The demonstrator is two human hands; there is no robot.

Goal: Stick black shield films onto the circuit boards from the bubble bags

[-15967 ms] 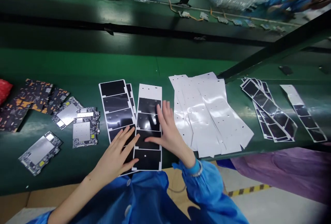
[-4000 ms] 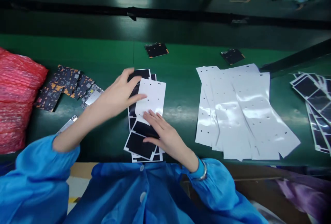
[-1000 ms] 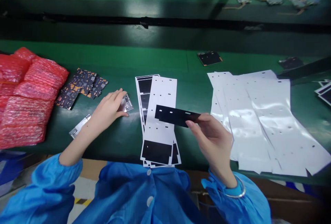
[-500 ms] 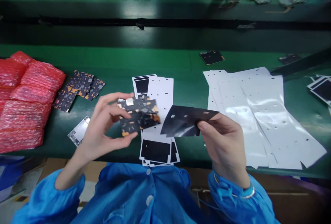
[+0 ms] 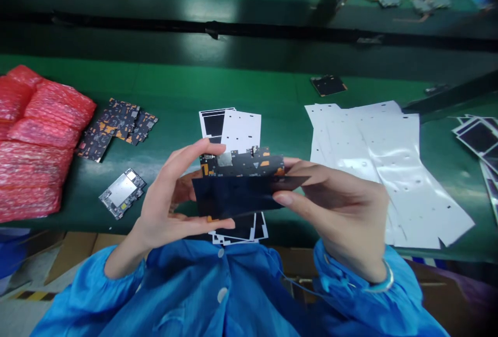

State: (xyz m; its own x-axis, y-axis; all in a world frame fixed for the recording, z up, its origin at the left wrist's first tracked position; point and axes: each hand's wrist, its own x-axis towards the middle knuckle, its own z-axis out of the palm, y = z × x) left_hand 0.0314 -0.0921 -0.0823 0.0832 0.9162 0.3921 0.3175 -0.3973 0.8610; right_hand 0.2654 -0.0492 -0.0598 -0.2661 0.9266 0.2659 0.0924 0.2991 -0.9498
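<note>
Between thumb and fingers, my left hand (image 5: 167, 197) grips a black circuit board (image 5: 249, 163) with orange patches by its left side. My right hand (image 5: 338, 207) pinches a thin black film sheet (image 5: 237, 194), which lies across the front of the board and hides its lower part. Whether film and board touch all along, I cannot tell. Under my hands lie a white backing sheet (image 5: 241, 126) with small holes and black-and-white film sheets (image 5: 243, 227).
At left are a red bubble-wrap stack (image 5: 42, 134), several dark circuit boards (image 5: 116, 124) and a silver-shielded board (image 5: 122, 191). White sheets (image 5: 361, 160) spread at right, with more film sheets (image 5: 480, 137) beyond. One black board (image 5: 328, 85) lies farther back.
My right hand has brought the black film leftward over the circuit board, and the board has shifted right. The other person's hand at the far back has become a dark blur.
</note>
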